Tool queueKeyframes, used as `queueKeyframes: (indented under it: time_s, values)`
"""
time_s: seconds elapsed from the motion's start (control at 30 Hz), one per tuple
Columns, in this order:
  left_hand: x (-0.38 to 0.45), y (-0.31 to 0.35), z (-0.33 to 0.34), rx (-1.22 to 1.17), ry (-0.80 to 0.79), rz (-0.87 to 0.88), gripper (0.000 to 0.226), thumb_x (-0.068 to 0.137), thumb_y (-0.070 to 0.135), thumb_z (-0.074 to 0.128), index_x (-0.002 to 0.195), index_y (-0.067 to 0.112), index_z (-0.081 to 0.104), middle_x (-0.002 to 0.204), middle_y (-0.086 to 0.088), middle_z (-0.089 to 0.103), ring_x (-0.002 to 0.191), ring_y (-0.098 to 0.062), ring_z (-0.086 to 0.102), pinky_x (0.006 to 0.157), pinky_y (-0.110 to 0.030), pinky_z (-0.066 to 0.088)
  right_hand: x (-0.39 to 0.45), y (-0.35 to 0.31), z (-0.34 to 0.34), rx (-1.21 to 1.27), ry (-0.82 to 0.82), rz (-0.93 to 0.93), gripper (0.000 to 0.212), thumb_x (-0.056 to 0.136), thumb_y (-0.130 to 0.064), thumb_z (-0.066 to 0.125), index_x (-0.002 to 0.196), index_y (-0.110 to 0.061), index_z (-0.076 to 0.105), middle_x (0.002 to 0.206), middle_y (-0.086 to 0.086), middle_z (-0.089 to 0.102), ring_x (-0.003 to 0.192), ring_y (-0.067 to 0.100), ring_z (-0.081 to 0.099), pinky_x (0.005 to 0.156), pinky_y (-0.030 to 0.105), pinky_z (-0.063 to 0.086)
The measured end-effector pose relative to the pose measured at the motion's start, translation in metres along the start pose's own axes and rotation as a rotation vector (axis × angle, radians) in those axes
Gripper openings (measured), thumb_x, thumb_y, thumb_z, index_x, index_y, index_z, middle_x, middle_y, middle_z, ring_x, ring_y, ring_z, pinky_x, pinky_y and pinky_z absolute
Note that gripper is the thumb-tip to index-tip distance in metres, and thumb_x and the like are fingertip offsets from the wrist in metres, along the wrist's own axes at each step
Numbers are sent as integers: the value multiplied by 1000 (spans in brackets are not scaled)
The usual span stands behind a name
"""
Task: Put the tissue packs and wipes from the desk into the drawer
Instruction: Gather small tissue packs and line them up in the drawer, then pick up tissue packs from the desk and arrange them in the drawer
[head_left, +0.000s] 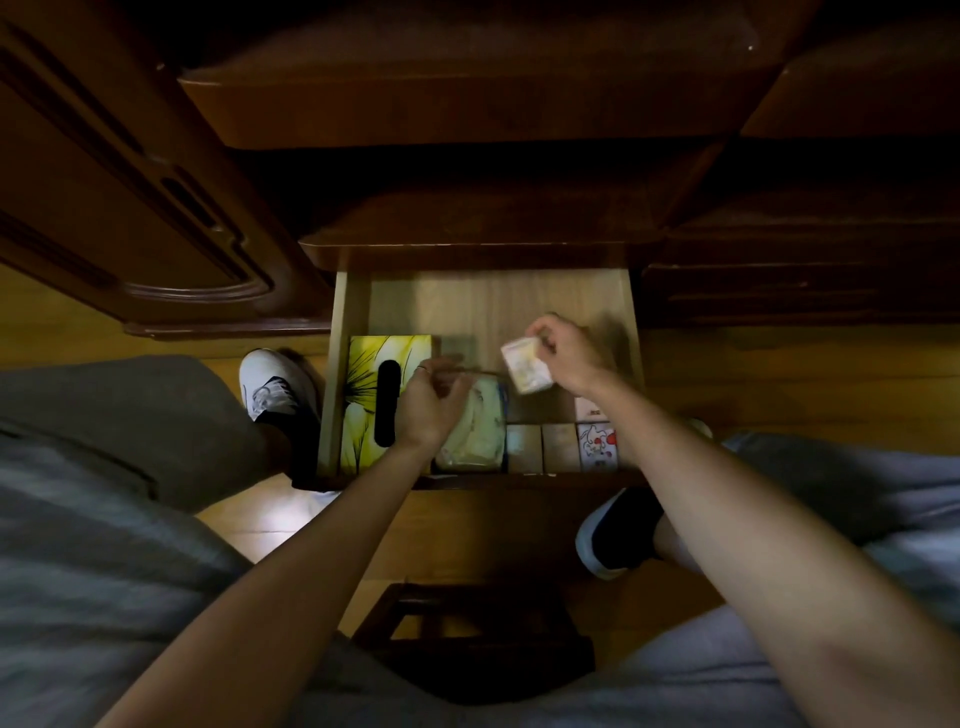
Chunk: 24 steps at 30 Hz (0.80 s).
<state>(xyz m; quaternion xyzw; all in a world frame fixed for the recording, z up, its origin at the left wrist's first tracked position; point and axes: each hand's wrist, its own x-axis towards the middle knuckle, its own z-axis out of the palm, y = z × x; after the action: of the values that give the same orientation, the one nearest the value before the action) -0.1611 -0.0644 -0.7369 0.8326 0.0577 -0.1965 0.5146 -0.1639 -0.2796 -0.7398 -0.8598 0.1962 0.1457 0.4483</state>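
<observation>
A yellow flower-printed tissue box (385, 400) lay at the left of the open pale wooden drawer (352, 306), with a soft pale wipes pack (475, 431) beside it and three small packs along the near wall. The right hand (566, 358) pinched a small tissue pack (525, 364) over the drawer; the left hand (428, 410) curled on the wipes. Dark cabinetry stood around, above a yellow wooden floor (779, 379).

Bare pale wood is lying open across the upper middle of the light wooden drawer (353, 306), leaving room to reach in. The yellow flower-printed tissue box (363, 400) is filling its left side, while a pale soft wipes pack (475, 431) and a row of small square tissue packs (561, 447) are crowding the lower edge. The dark wooden desk front (467, 228) is overhanging the top.
</observation>
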Motion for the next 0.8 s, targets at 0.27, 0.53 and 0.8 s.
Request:
queueKeyframes:
  time_s: [0.27,0.53,0.8]
  values:
    - [-7,-16,-4,440,-117,264,23,91,22,66,113,20,70,117,2,70,105,-14,65,78,-20,47,-6,46,17,-994,36,36,48,96,-16,55,143,-16,46,122,16,64,110,31,59,88,43,51]
    - [-4,-23,-4,584,-165,353,29,92,26,66,120,21,69,125,1,66,118,-17,58,94,-27,49,-9,55,13,-1298,-15,36,48,93,-47,61,135,-24,59,141,13,51,130,34,42,113,47,30]
    - [-17,-14,-6,1164,-469,518,37,99,31,45,130,19,62,137,-3,60,124,-25,53,99,-35,35,-35,20,0,-1078,-33,109,58,89,-36,64,142,-20,47,144,10,52,132,32,44,107,44,39]
